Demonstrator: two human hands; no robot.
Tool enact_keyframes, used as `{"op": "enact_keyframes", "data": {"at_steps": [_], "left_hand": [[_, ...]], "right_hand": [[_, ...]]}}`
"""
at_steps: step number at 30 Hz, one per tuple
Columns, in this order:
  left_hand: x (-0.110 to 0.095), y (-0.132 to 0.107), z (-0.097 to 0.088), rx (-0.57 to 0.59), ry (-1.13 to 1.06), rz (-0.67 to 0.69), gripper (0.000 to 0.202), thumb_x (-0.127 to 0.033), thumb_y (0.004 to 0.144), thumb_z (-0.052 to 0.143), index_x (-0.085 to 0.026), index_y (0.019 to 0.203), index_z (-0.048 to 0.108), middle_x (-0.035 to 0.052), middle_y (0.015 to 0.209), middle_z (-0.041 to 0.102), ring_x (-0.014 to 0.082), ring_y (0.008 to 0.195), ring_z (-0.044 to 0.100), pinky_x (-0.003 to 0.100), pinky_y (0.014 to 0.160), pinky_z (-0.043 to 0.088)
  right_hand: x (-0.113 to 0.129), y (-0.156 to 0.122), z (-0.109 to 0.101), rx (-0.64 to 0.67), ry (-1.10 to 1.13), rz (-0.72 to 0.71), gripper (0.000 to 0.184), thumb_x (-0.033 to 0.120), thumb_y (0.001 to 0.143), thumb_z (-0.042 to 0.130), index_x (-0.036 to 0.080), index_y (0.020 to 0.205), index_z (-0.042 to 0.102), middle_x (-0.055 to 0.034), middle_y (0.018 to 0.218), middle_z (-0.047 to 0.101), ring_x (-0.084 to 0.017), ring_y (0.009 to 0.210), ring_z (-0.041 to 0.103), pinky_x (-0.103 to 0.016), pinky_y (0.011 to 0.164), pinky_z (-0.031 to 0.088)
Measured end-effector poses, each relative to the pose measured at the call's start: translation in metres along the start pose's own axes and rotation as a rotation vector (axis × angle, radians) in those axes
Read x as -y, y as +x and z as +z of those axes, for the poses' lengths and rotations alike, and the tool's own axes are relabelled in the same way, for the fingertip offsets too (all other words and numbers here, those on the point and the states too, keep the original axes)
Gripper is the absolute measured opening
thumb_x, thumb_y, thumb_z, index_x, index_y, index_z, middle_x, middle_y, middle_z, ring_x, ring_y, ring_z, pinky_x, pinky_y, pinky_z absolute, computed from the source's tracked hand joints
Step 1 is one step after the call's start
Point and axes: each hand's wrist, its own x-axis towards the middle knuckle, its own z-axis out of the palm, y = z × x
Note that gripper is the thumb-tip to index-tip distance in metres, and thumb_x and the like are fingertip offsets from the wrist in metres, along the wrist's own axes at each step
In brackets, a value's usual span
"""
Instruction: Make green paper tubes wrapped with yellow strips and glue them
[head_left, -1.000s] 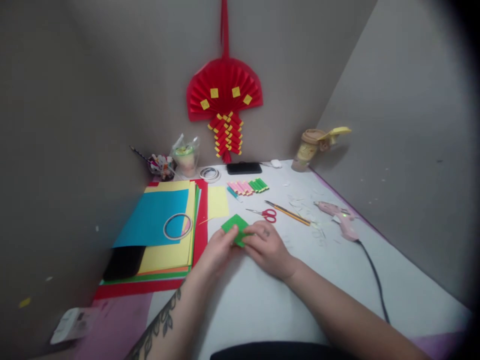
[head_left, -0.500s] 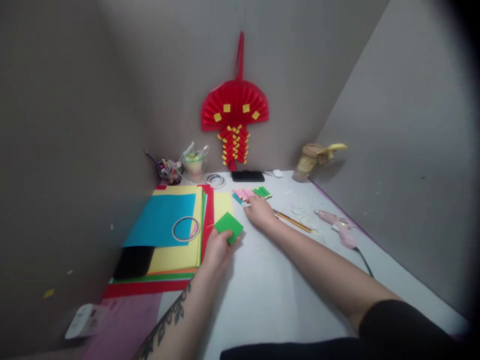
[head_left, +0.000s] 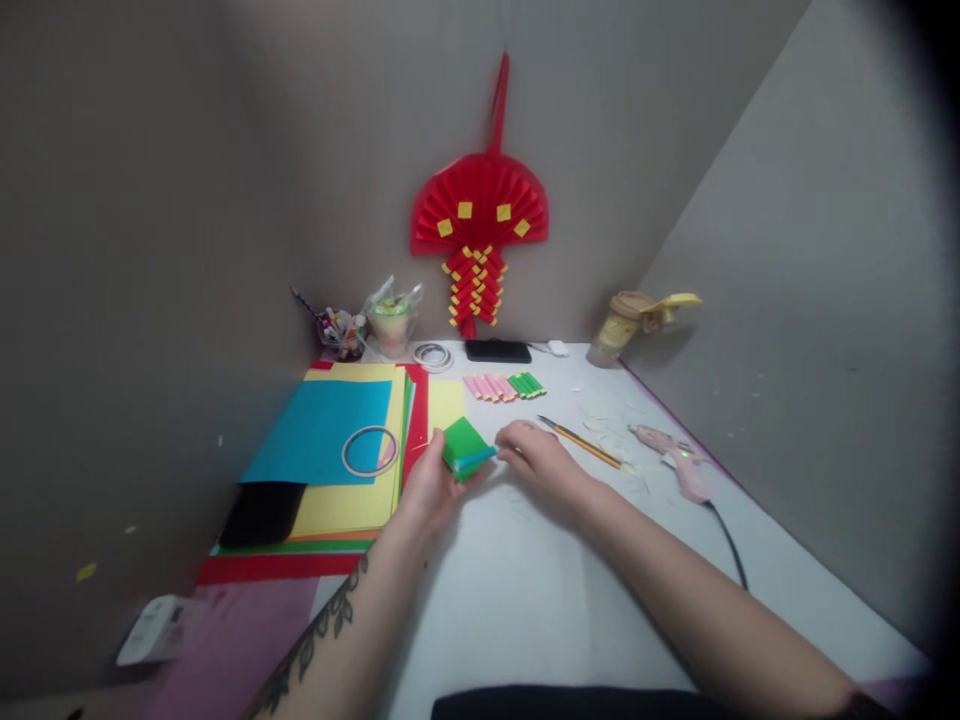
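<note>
One green paper square [head_left: 460, 437], pinched by the left hand [head_left: 429, 482], seems braced beneath the slim blue stick [head_left: 474, 460] the right hand [head_left: 541, 458] clamps.

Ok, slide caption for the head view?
Left hand holds green paper; right hand holds a slim blue stick over it.

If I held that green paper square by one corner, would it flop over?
Probably just a little: the green paper square looks small, with straight edges. It's likely light and easy to bend, since it looks thin in the left hand.
</note>
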Motion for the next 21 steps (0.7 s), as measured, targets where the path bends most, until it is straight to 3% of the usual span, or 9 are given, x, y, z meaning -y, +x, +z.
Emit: {"op": "enact_keyframes", "data": {"at_steps": [4, 6, 9, 14, 21], "left_hand": [[0.007, -0.004, 0.001, 0.113, 0.18, 0.003, 0.043, -0.024, 0.069, 0.073, -0.019, 0.109, 0.059, 0.0081, 0.109, 0.065, 0.0195, 0.09, 0.063, 0.029, 0.071, 0.053], [0.012, -0.004, 0.001, 0.14, 0.259, 0.033, 0.048, -0.011, 0.061, 0.075, -0.018, 0.106, 0.059, 0.0079, 0.105, 0.067, 0.0192, 0.089, 0.063, 0.028, 0.073, 0.051], [0.017, -0.003, 0.001, 0.129, 0.307, 0.062, 0.051, -0.005, 0.058, 0.073, -0.016, 0.106, 0.059, 0.0076, 0.102, 0.067, 0.0188, 0.088, 0.062, 0.028, 0.076, 0.049], [0.017, -0.003, 0.002, 0.173, 0.313, 0.069, 0.052, -0.006, 0.06, 0.073, -0.016, 0.11, 0.059, 0.008, 0.106, 0.066, 0.0196, 0.095, 0.061, 0.029, 0.084, 0.046], [0.015, -0.002, 0.001, 0.129, 0.384, 0.015, 0.041, -0.03, 0.075, 0.069, -0.02, 0.113, 0.055, 0.0072, 0.105, 0.064, 0.0188, 0.094, 0.061, 0.028, 0.076, 0.048]], "right_hand": [[-0.006, -0.027, 0.006, 0.0, 0.032, -0.025, 0.013, 0.011, 0.085, 0.048, 0.019, 0.086, 0.057, -0.0056, 0.083, 0.059, -0.019, 0.081, 0.052, -0.032, 0.075, 0.042], [-0.01, -0.032, 0.012, -0.027, 0.112, 0.004, 0.012, 0.011, 0.084, 0.049, 0.02, 0.086, 0.058, -0.0054, 0.083, 0.06, -0.019, 0.081, 0.053, -0.033, 0.076, 0.043], [-0.012, -0.036, 0.019, -0.084, 0.335, 0.096, 0.01, 0.015, 0.083, 0.051, 0.02, 0.089, 0.059, -0.0047, 0.086, 0.06, -0.018, 0.082, 0.055, -0.032, 0.076, 0.044], [-0.012, -0.039, 0.027, -0.155, 0.742, 0.342, 0.007, 0.022, 0.078, 0.058, 0.02, 0.084, 0.06, -0.0018, 0.082, 0.06, -0.017, 0.077, 0.057, -0.029, 0.07, 0.045], [-0.019, -0.04, 0.025, -0.226, 0.848, 0.452, 0.01, 0.026, 0.075, 0.062, 0.019, 0.081, 0.061, -0.001, 0.077, 0.062, -0.016, 0.072, 0.058, -0.028, 0.066, 0.046]]}}
